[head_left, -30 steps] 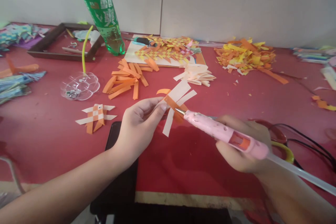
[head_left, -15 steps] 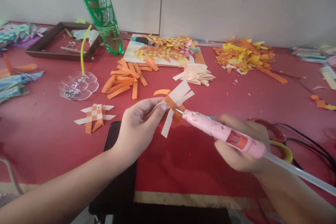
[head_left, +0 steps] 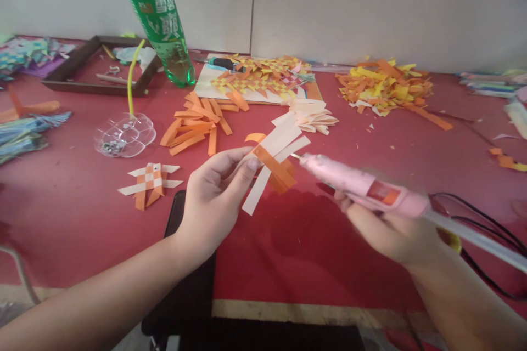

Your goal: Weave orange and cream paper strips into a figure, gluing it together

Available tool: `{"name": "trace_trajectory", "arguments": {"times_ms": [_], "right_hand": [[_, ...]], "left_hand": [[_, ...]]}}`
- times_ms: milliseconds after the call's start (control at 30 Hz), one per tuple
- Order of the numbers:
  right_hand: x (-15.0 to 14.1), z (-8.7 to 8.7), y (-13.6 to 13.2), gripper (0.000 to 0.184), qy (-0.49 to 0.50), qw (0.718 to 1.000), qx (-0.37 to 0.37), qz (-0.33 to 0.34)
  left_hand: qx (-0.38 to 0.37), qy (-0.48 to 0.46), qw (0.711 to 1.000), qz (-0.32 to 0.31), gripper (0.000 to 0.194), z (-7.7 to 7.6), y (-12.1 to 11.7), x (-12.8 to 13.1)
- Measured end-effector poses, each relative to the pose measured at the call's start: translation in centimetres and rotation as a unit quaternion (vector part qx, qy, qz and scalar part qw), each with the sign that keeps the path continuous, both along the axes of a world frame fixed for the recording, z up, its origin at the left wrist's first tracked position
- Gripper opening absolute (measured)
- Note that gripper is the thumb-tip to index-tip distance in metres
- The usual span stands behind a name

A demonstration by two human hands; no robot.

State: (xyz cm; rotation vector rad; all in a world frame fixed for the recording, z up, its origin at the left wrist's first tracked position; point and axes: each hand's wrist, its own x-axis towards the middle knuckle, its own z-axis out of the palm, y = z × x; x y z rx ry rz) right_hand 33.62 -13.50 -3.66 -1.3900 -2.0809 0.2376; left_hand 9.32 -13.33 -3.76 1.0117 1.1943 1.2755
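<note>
Between thumb and fingers, my left hand (head_left: 218, 192) pinches a small bundle of woven paper strips (head_left: 274, 159), pale cream and orange, above the table. My right hand (head_left: 387, 230) is wrapped round a pink glue gun (head_left: 362, 184) with a clear glue stick poking out of its rear. The gun's metal nozzle points left, just beside the paper and apart from it. On the table to the left lies a finished-looking woven paper fish (head_left: 151, 180) in cream and orange, with a small eye on it.
Orange strips (head_left: 197, 123), cream strips (head_left: 310, 115) and an orange-yellow paper pile (head_left: 382, 88) lie further back. A clear flower-shaped dish (head_left: 125, 134) holds tiny eyes. A green bottle (head_left: 158, 22) stands beside a dark frame (head_left: 93, 88). Black cables (head_left: 489, 219) run at right.
My right hand has drawn the glue gun away to the right, its nozzle leaving the paper. My left hand has tilted the woven strips slightly.
</note>
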Motion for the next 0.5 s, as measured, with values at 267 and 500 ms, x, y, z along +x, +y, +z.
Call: {"name": "trace_trajectory", "arguments": {"times_ms": [267,500], "right_hand": [[1.0,0.1,2.8,0.04,0.005,0.965,-0.172,-0.197],[1.7,-1.6,3.5,0.044,-0.147,0.985,-0.001,-0.094]], "left_hand": [[-0.009,-0.071,0.997,0.006,0.027,-0.7,0.6,0.1],[-0.042,-0.123,0.991,-0.029,0.037,-0.7,0.6,0.0]]}}
